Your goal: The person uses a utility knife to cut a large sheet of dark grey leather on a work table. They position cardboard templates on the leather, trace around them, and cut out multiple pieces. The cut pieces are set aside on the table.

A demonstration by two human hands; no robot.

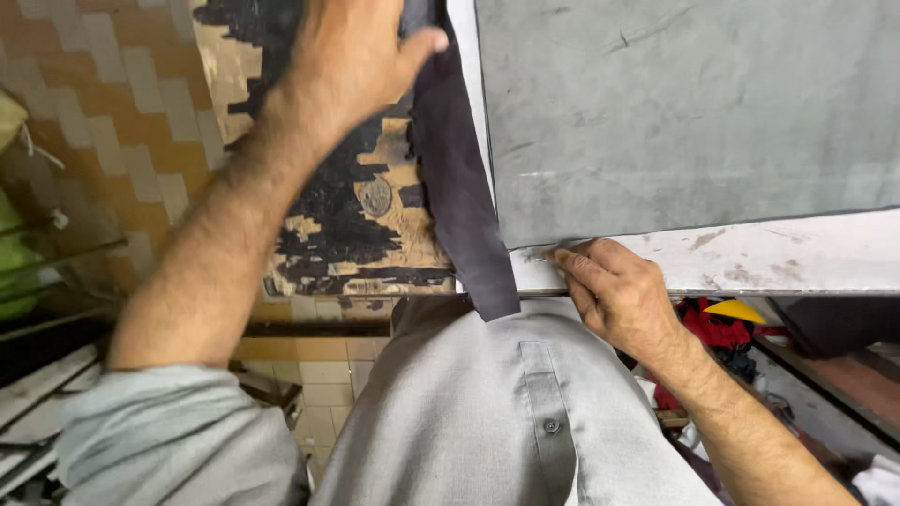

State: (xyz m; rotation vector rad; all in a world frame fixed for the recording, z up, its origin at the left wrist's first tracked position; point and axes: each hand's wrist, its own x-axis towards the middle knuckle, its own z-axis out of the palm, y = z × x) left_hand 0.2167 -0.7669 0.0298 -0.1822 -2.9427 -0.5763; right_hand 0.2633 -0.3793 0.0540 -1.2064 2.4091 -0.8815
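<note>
My left hand point(352, 56) reaches up and away, its fingers closed on the upper end of a long dark strip of cloth or leather point(459, 197) that hangs down along the left edge of a white table point(778, 258). A large grey sheet point(684, 112) lies flat on the table. My right hand point(614, 286) rests on the table's near edge, fingertips pinching at the lower left corner of the grey sheet, just right of the strip. Whether a small tool is in the fingers is not visible.
A worn board with peeling black paint point(347, 215) sits left of the table, a round metal disc point(377, 197) on it. Tiled floor point(112, 103) lies beyond. Red and yellow objects point(717, 319) sit under the table at right. Metal bars point(37, 394) at lower left.
</note>
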